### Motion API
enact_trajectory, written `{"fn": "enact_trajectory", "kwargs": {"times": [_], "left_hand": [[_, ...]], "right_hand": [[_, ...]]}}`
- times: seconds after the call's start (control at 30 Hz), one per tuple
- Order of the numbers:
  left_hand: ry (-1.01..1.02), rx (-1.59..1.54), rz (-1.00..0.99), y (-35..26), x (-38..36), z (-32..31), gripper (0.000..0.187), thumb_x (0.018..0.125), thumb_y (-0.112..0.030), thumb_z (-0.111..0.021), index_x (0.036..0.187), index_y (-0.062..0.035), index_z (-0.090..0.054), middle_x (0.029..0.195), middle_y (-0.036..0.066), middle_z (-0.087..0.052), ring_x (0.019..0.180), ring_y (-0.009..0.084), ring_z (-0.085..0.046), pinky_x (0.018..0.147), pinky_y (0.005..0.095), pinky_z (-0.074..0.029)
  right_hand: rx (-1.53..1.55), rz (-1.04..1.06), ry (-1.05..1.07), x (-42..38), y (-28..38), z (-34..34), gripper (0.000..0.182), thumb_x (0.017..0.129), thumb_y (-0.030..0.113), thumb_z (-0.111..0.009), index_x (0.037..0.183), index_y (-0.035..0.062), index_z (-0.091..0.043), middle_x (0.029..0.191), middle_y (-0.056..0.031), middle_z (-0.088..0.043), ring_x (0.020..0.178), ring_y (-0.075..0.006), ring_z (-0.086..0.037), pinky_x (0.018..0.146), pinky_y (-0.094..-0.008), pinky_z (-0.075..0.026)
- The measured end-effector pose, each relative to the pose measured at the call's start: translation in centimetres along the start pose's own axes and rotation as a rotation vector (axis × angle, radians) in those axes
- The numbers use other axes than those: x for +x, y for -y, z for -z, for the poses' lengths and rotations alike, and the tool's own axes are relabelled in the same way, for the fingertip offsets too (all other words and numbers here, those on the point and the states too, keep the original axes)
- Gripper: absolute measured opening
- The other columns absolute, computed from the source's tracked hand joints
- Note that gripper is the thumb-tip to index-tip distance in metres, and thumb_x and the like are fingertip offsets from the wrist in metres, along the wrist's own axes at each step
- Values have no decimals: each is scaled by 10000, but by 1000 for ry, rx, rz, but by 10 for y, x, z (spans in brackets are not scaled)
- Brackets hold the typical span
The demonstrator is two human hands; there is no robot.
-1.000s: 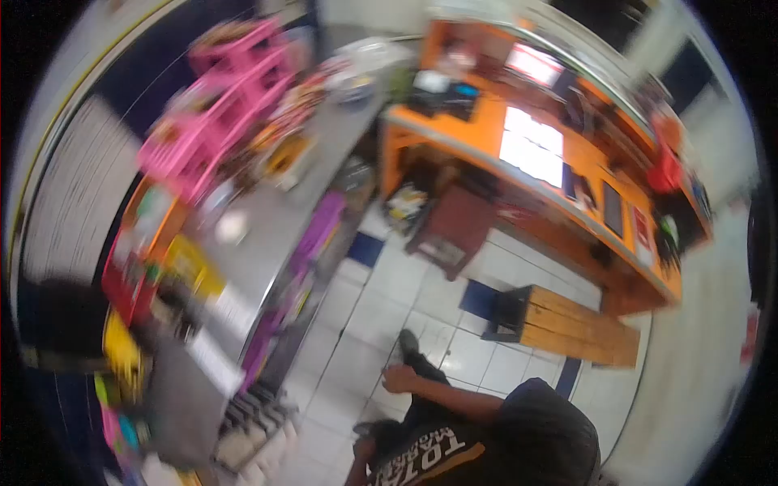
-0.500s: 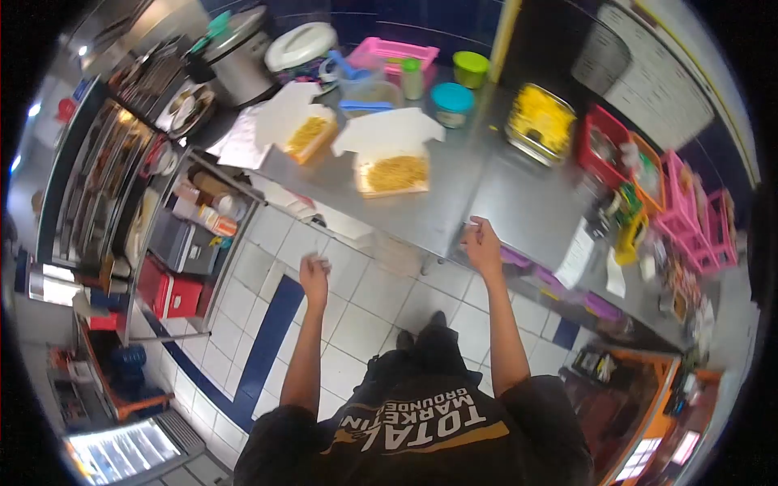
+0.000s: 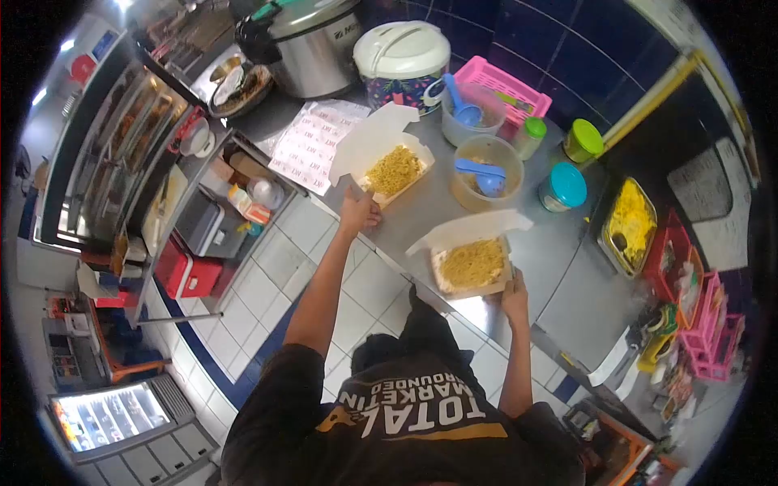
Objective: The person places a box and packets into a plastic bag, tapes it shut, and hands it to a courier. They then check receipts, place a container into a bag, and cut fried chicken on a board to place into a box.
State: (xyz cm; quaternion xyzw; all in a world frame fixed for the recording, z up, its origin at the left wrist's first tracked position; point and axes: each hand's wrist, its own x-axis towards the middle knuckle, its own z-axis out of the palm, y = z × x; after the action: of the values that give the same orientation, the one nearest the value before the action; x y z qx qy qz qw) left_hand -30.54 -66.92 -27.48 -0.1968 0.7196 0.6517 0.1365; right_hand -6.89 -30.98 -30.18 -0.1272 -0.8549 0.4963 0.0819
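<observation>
My left hand (image 3: 361,212) is at the near left corner of an open paper takeaway box (image 3: 389,200), its thumb along the edge and the other fingers curled. Yellowish food, noodles or rice, fills this box, and its white lid stands folded back. With closed fingers, my right hand (image 3: 514,298) holds the right side of a second open takeaway box (image 3: 454,292) near the counter's front edge. Similar food (image 3: 472,266) lies inside it. Between and behind the boxes is a clear plastic tub (image 3: 517,188) with a blue scoop (image 3: 489,180) in it.
Printed wrapping papers (image 3: 314,147) lie at the left. Behind stand a rice cooker (image 3: 320,61), a patterned rice container (image 3: 403,73), a pink basket (image 3: 506,85) and a teal-lidded tub (image 3: 563,188). A metal tray of yellow food (image 3: 630,227) sits at the right.
Both hands have moved forward from above the floor to the boxes, one at each box. My view has come closer to the counter and shifted left.
</observation>
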Motion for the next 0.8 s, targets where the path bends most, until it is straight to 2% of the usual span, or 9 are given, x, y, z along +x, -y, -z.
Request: {"fn": "enact_trajectory", "kwargs": {"times": [0.13,0.23,0.3,0.4,0.47,0.57,0.63,0.73,0.8], "left_hand": [[87,-165,73,5,13,13,789,910,-136,-525,1527,-145,-35,733,154,-623,553,249,-650,490,364,-570],[128,-186,-3,21,19,35,787,885,-93,-528,1532,-189,-90,739,182,-639,588,276,-670,501,382,-572],[76,-108,-153,49,31,52,805,855,-70,-550,1529,-165,-120,807,221,-651,616,285,-684,497,384,-565],[202,-9,-146,13,2,73,774,832,-142,-587,1498,-77,-198,1053,242,-637,808,280,-667,699,409,-546],[329,1,-236,24,2,86,820,817,-281,-670,1472,-6,-260,1115,248,-626,955,286,-644,851,444,-504],[463,11,-262,33,-6,134,715,891,-314,-599,1464,-27,-284,1018,224,-645,944,295,-637,830,398,-500],[558,226,-233,50,-17,177,686,926,-289,-552,1477,-27,-239,936,203,-655,856,289,-644,781,377,-507],[444,276,-428,115,-5,280,505,923,-252,-564,1350,-6,-455,958,193,-663,804,261,-658,728,362,-521],[343,84,-122,130,4,377,410,899,-227,-607,1229,7,-544,992,171,-677,860,233,-667,741,380,-533]], "right_hand": [[409,-548,201,14,70,-40,372,1021,259,-315,1273,5,-419,916,-171,-641,613,-237,-681,526,-323,-609],[399,-572,232,47,87,-80,357,1021,252,-321,1255,0,-415,885,-161,-643,615,-245,-682,511,-321,-596],[387,-451,271,69,79,-104,427,943,343,-569,1175,-6,-489,990,-165,-654,713,-251,-702,525,-316,-603],[454,-555,107,101,98,-139,478,966,410,-495,1243,20,-483,1030,-181,-641,793,-256,-695,608,-347,-597],[439,-439,124,108,100,-150,486,1002,394,-421,1340,43,-429,1194,-211,-570,961,-324,-648,776,-397,-567],[415,-349,-32,108,106,-164,553,1007,410,-427,1421,53,-345,1311,-226,-509,1157,-366,-553,925,-479,-508],[326,-264,-312,95,122,-174,488,1022,343,-407,1358,-10,-411,1247,-241,-553,1086,-373,-592,910,-476,-518],[-503,204,-594,66,250,-226,387,1003,256,-465,1213,-63,-529,1138,-227,-610,1030,-316,-622,900,-415,-520],[-675,410,-686,73,316,-269,317,983,195,-514,1157,-65,-568,1089,-213,-631,992,-298,-634,884,-391,-522]]}}
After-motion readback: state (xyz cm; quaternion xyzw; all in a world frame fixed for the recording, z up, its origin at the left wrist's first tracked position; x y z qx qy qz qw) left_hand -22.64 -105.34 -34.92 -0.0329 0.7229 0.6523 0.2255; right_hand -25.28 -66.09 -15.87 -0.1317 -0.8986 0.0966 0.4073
